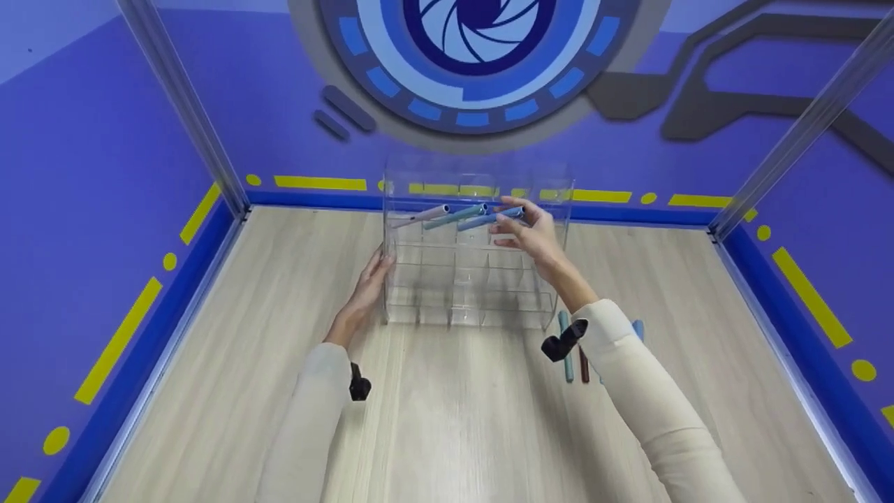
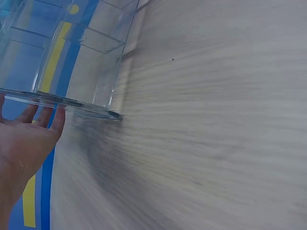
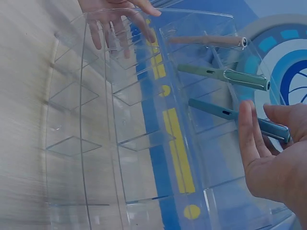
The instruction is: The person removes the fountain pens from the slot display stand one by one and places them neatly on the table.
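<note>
One L hand [image 1: 369,285], fingers uncurled, touches L side of clear organizer [image 1: 482,316]; pink pen [image 1: 423,214], green pen [image 1: 457,215], blue pen [image 1: 480,219] lean in its upper tier; R hand [image 1: 536,236] brackets blue pen, can't tell if gripping; more pens [image 1: 567,356] on tabletop [image 1: 447,426], R.

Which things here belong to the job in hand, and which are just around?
In the job:
- clear organizer, left hand touching its side
- pale pink pen and green pen in it
- blue pen, at the right hand
- probably the loose pens on the table

Just around:
- black wrist cameras
- printed wall
</note>
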Demonstrator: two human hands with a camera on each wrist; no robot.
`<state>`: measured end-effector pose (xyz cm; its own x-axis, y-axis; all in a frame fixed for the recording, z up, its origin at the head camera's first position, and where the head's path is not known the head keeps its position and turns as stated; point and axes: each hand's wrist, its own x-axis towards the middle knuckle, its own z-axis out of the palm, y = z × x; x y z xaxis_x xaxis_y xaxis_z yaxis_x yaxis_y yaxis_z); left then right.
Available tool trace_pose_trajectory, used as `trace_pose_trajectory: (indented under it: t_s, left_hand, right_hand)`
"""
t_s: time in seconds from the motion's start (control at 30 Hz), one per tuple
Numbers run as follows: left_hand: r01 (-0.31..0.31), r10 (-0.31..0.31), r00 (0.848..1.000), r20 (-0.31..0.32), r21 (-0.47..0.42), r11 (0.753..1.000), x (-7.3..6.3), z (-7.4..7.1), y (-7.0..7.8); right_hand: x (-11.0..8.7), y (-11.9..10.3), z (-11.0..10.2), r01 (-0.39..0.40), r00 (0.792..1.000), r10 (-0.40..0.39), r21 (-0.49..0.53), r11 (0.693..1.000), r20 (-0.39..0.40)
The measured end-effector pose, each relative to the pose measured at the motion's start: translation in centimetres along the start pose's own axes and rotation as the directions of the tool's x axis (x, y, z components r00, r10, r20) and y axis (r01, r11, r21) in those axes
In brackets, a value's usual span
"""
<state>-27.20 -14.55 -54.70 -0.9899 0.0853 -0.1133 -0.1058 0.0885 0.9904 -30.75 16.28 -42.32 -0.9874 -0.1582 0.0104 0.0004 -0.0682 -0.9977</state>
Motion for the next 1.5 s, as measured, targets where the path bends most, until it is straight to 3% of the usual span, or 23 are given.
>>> trace_pose_trajectory:
  t_s: [0.27, 0.5, 0.87, 1.27, 1.5]
  left_hand:
    - [0.058, -0.059, 0.996, 0.063, 0.015, 0.998, -0.7, 0.1, -0.6]
    - [0.039, -0.04, 0.998, 0.055, 0.031, 0.999, -0.4, -0.4, -0.4]
    - [0.018, -0.02, 0.997, 0.079, 0.023, 1.0, -0.4, -0.7, -0.4]
    - [0.008, -0.007, 0.995, 0.103, -0.013, 1.0, -0.3, -0.4, -1.1]
    - [0.062, -0.067, 0.993, 0.099, 0.047, 0.997, -0.3, -0.7, -0.5]
  right_hand:
    - [-0.4, 1.6, -0.3, -0.015, 0.999, 0.018, 0.078, 0.997, -0.039]
    - [-0.9, 0.9, -0.8, 0.048, 0.998, -0.045, 0.074, 0.996, -0.052]
    - [-2.1, -0.5, -3.6, 0.109, 0.992, -0.1, 0.113, 0.988, -0.08]
    - [-4.6, -1.5, -6.9, 0.122, 0.99, -0.103, 0.215, 0.969, -0.099]
    - [-6.1, -2.1, -9.2, 0.118, 0.992, -0.11, 0.184, 0.976, -0.056]
